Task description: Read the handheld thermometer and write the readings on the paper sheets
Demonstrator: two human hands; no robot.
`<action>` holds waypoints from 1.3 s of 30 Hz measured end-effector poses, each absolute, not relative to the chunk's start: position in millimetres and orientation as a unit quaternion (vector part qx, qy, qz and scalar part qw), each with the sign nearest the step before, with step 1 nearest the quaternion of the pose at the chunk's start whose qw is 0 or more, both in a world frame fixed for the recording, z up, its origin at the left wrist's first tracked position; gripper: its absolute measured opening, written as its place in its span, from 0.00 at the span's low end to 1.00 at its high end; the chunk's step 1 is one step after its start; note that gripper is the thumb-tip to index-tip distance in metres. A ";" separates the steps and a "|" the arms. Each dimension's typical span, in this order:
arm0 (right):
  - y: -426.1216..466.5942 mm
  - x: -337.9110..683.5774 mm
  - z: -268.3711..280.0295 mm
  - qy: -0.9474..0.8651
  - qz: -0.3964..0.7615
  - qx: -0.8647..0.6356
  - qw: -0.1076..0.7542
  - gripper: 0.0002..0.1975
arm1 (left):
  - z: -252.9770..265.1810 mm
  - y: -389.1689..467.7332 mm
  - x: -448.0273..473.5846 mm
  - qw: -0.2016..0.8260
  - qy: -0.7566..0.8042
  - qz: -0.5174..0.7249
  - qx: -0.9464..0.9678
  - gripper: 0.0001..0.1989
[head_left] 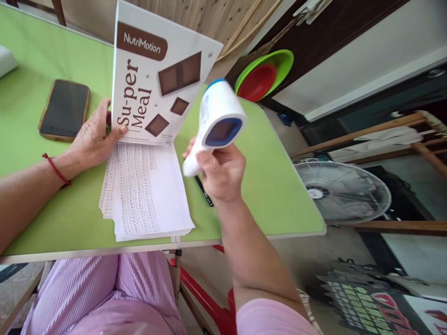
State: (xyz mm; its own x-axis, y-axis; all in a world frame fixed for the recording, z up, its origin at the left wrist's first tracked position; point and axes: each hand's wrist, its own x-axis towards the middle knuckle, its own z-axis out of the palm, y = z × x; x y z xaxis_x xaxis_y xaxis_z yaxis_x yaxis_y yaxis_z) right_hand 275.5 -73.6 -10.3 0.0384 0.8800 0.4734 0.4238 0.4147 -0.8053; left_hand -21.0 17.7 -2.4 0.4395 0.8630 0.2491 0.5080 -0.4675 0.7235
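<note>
My left hand (96, 137) grips the lower left edge of a white box (150, 93) printed "NutriMotion Su-per Meal" with brown chocolate pieces, its thumb on the front. The box is held up, its lower end over a stack of handwritten paper sheets (153, 195). In my right hand (223, 172) is a white and blue infrared thermometer (223, 114), fingers closed round its handle and its dark screen facing me. It is raised above the table, right of the box. A black pen (203, 190) lies just beneath this hand, partly covered by it.
A phone (64, 109) in a brown case lies left of the box on the green table (265, 186). Beyond the table's right edge are a fan (342, 193) and green and red basins (284, 63). A white object (6, 60) sits at the far left.
</note>
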 end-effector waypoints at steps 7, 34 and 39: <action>-79.4 227.6 -7.2 -0.522 0.542 -0.422 0.506 0.26 | -17.4 26.7 -20.3 0.234 0.410 0.361 0.804 0.40; -76.1 225.7 -6.9 -0.483 0.585 -0.420 0.498 0.27 | -26.8 30.5 -18.0 0.185 0.413 0.387 0.803 0.33; -76.6 227.2 -6.6 -0.478 0.597 -0.414 0.494 0.26 | -20.9 27.9 -17.3 0.207 0.426 0.373 0.798 0.33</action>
